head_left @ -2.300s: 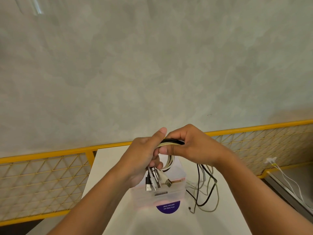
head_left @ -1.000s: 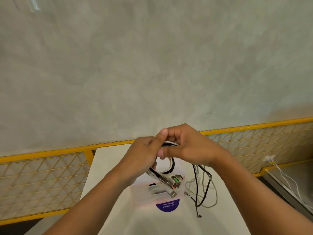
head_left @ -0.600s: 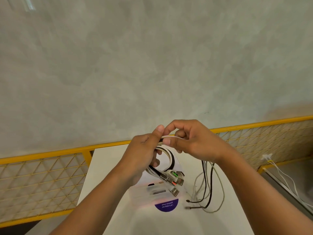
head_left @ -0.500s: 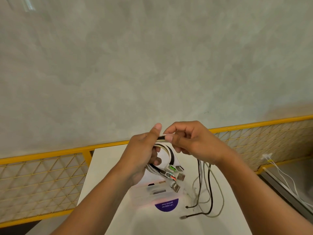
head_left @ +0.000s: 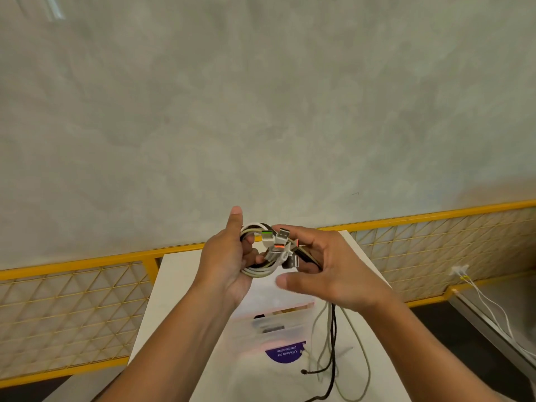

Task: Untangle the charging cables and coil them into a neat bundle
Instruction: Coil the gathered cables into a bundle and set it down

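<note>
Several loops of cable sit clenched in the left hand above the desk, while the right hand, loosely curled round the strands, should feed the hanging tails in evenly, plugs together.

Only one readable text: purple round sticker on the front of the translucent plastic box, which sits on the white table. White print on it, two lines, upside down from this view. Reads roughly "Let's keep our pantries clean" — first line fairly legible, second line small and blurred, so "pantries clean" is uncertain. No logo or brand name legible on the sticker. Dark marks behind the box wall, too blurred to read. USB plugs show green and orange inserts but no lettering. Nothing else legible anywhere.
</note>
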The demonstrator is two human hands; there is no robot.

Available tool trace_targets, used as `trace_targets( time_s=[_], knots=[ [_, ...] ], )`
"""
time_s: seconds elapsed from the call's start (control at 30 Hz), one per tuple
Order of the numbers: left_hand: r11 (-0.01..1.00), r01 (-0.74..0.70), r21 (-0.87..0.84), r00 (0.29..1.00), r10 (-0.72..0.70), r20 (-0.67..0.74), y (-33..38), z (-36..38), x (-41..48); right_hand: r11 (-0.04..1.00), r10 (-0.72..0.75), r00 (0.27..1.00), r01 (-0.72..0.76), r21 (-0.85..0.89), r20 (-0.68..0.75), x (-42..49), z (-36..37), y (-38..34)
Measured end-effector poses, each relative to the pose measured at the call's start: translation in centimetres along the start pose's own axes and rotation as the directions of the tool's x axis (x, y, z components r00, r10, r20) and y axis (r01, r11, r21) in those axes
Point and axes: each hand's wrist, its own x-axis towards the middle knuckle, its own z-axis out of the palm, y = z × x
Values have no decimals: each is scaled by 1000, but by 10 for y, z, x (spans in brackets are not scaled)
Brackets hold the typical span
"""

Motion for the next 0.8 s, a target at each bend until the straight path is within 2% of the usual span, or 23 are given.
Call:
trace_targets(
  time_s=[0.1, 0.2, 0.3, 0.37, 0.47, 0.57, 0.63, 0.8],
  knots=[
    [998, 8, -63, 999, -10, -32, -5, 2, 4, 999, -38, 990, 34, -30, -133, 4, 14, -4],
    [994, 22, -103, 1000, -20, 23, -10, 1, 1, 1000, -4, 963, -2, -21, -271, 8, 17, 2],
    [996, 81, -41, 987, -75, 145, -14, -10, 1, 997, 52, 961, -66, -42, -273, 6, 9, 2],
    [991, 113, 70, 958, -127, 257, -12, -20, 2, 991, 90, 969, -111, -80, -228, 5, 3, 0],
    [943, -37, 330, 894, -116, 432, -1, -31, 2, 977, 155, 980, -170, -125, -125, 5, -5, 1],
    [771, -274, 575, 806, -143, 575, 10, -36, -2, 978, 161, 987, -160, -135, -2, 7, -9, -3],
    [677, -369, 637, 778, -149, 610, 11, -33, -5, 975, 150, 986, -134, -178, 77, 10, -9, -9],
    [619, -460, 636, 800, -21, 600, 2, -20, -16, 955, 140, 984, -105, -279, 109, 17, -13, -8]
  ],
)
